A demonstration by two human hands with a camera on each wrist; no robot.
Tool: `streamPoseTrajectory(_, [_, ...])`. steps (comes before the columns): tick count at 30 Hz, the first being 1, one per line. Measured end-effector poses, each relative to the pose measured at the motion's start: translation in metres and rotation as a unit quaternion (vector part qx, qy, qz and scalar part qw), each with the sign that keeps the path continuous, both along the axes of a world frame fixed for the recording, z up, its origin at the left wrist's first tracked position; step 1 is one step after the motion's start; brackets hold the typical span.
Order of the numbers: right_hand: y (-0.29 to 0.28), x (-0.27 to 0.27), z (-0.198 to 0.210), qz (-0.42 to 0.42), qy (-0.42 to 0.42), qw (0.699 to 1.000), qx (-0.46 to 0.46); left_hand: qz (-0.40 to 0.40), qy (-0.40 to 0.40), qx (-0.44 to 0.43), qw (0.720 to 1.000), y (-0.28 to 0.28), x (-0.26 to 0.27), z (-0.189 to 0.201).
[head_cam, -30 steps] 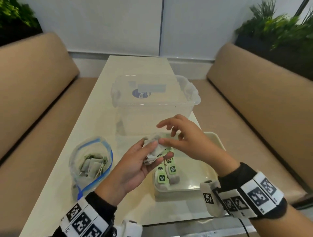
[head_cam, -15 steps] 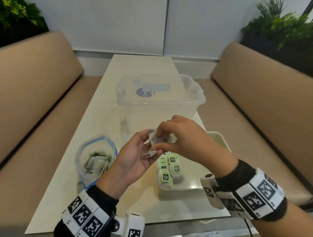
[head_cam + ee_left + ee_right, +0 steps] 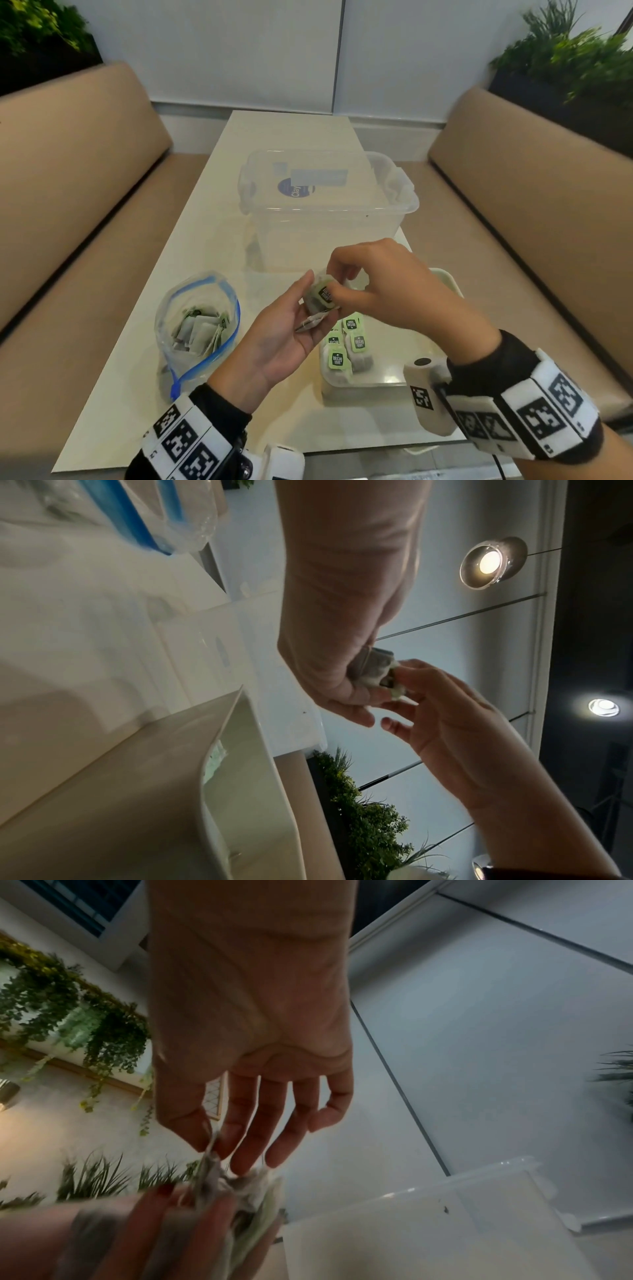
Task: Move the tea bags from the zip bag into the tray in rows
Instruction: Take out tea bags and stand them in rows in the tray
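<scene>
Above the tray's near-left corner, my left hand lies palm up and holds a small bunch of tea bags. My right hand comes from the right and pinches one tea bag with a green tag at the top of that bunch. The wrist views show the same pinch: tea bag, bunch of tea bags. The white tray holds several tagged tea bags along its left side. The open zip bag, blue-edged, stands left of my hands with more tea bags inside.
A clear lidded plastic box stands just behind the tray and hands. The pale table runs between two tan benches. Planters sit in both far corners.
My right hand has closed its fingers on one tea bag and turned its green tag up. Both hands have lifted a little over the tray.
</scene>
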State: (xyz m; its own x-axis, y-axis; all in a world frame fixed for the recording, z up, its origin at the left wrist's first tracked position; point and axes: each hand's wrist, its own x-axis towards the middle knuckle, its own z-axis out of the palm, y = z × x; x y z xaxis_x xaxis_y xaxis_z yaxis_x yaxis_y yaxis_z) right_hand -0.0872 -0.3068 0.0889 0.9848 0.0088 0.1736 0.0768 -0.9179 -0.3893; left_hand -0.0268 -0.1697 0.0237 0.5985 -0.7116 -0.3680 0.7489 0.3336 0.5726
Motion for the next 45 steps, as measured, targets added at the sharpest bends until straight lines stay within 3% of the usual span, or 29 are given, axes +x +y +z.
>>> streamPoseTrajectory(5, [-0.015,-0.004,0.030,0.036,0.003,0.988,0.147,-0.008,-0.027,0.015,0.999,0.002,-0.005,-0.003])
streamPoseTrajectory(9, [-0.021,-0.003,0.054,0.132,0.072,0.954,0.261,-0.011,-0.069,0.014,0.997,0.002,-0.010,-0.002])
streamPoseTrajectory(12, [-0.021,0.003,0.056,0.117,0.091,0.969,0.197,-0.016,-0.067,0.001,0.998,0.001,-0.013,0.004])
streamPoseTrajectory(17, [-0.015,0.007,0.048,0.073,0.042,0.994,0.069,-0.030,-0.040,-0.019,0.999,0.004,-0.016,0.011])
streamPoseTrajectory(24, [-0.013,0.010,0.047,0.061,0.005,0.998,0.018,-0.019,-0.078,-0.017,0.997,0.005,-0.022,0.007])
streamPoseTrajectory(27, [-0.015,0.008,0.051,0.070,0.006,0.995,0.066,-0.005,-0.098,-0.005,0.995,0.004,-0.024,0.003])
streamPoseTrajectory(31, [-0.027,0.001,0.056,0.081,0.014,0.994,0.079,0.041,-0.059,0.022,0.997,0.010,-0.018,-0.005])
streamPoseTrajectory(33, [-0.038,-0.001,0.051,0.084,0.059,0.994,0.044,0.077,-0.037,0.034,0.996,0.018,-0.011,-0.011])
streamPoseTrajectory(35, [-0.047,-0.001,0.033,0.083,0.162,0.983,-0.015,0.110,-0.025,0.047,0.992,0.028,-0.005,-0.016])
streamPoseTrajectory(39, [-0.067,0.008,-0.031,0.107,0.389,0.909,-0.106,0.150,-0.015,0.057,0.987,0.043,0.005,-0.021])
streamPoseTrajectory(42, [-0.070,0.015,-0.062,0.129,0.459,0.872,-0.114,0.159,-0.022,0.064,0.985,0.049,0.009,-0.024])
streamPoseTrajectory(45, [-0.071,0.025,-0.076,0.127,0.481,0.864,-0.082,0.164,-0.023,0.067,0.984,0.051,0.010,-0.025])
